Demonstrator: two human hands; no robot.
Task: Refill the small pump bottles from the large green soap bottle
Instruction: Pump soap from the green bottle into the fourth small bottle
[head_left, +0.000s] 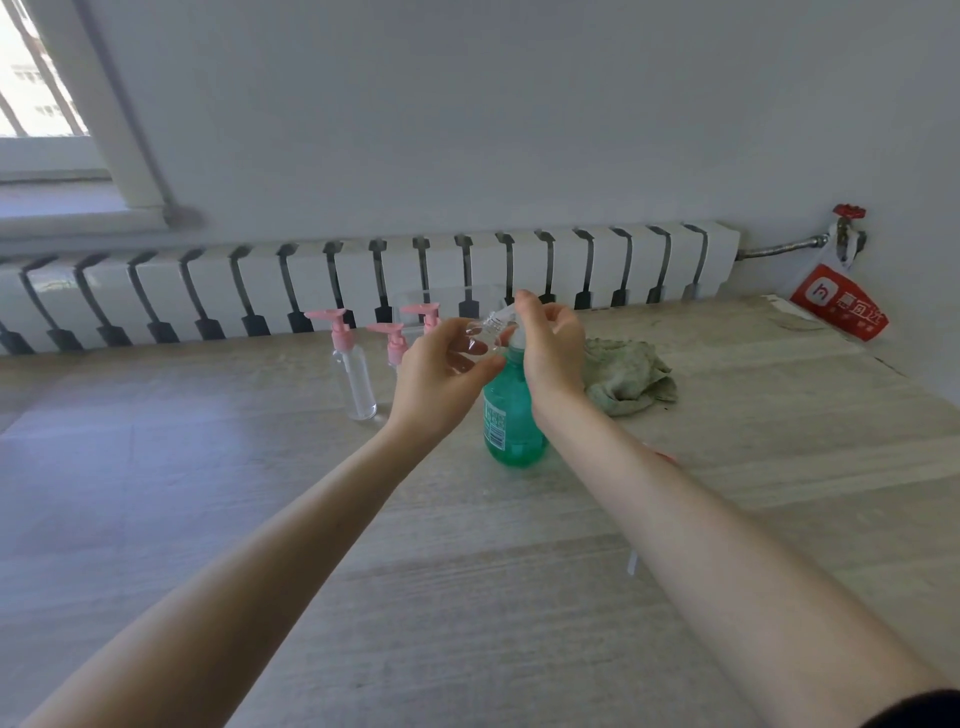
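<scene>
Head view: green soap bottle (511, 415) upright on table (467, 545). Right hand (553, 343) curled over its pump head. Left hand (436, 379) gripping uncapped small clear bottle (480, 335), tilted, neck by pump. Pink-pump bottles (353, 374) left of it; crumpled cloth (628, 379) just right.

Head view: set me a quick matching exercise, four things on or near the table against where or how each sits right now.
Things:
1. green soap bottle
2. clear bottle without pump
3. cloth
4. red bag

States:
A. hangs by the wall valve, far right
B. lies crumpled on the table
C. tilted, gripped by the left hand
D. stands upright, its pump under the right hand

Pairs: 1-D, 2-C, 3-B, 4-A.
</scene>
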